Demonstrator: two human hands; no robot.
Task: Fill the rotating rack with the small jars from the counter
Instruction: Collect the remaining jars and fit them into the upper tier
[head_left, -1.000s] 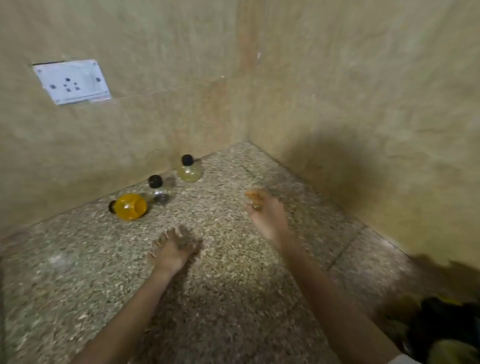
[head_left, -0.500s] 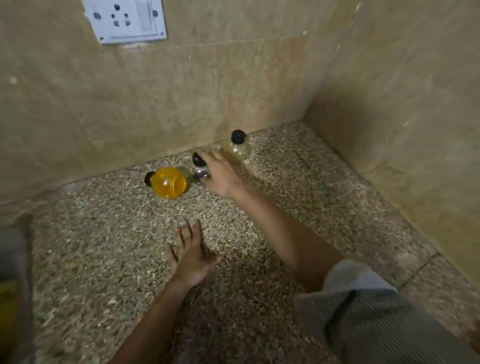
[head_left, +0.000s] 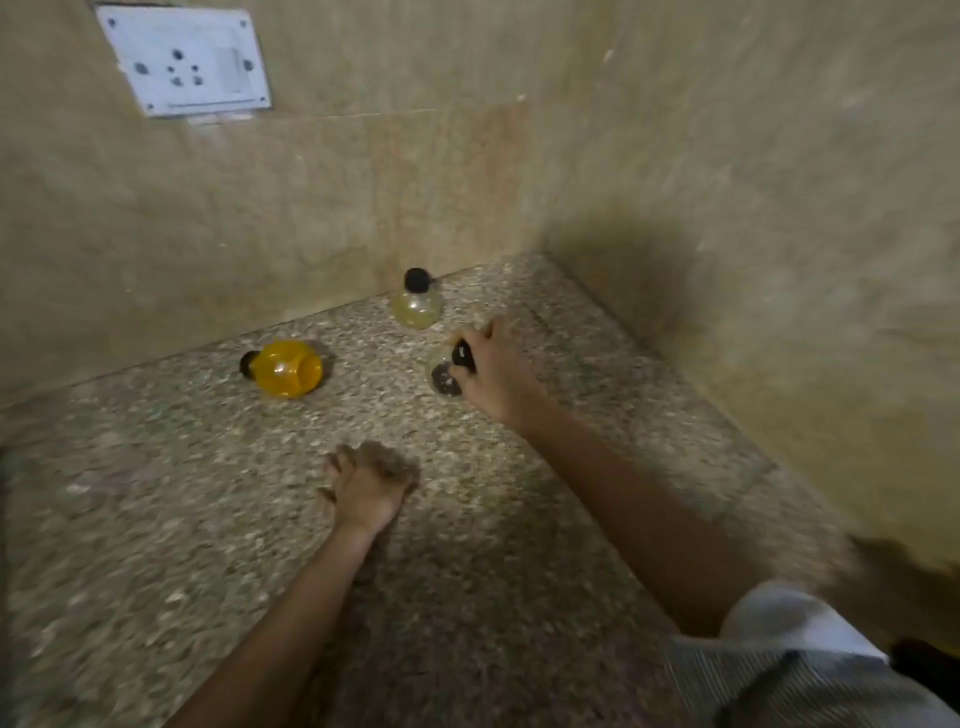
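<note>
Three small jars were on the speckled counter (head_left: 156, 519), all with black caps. The yellow jar (head_left: 288, 370) lay on its side, and the pale jar (head_left: 415, 306) stood near the corner. The right hand (head_left: 501, 376) had its grip closed around the dark jar (head_left: 444, 376). The left hand (head_left: 366, 486) rested flat and released, holding nothing. One socket plate (head_left: 184, 60) was on the wall.

3 small jars (head_left: 417, 304) on counter (head_left: 156, 519).
</note>
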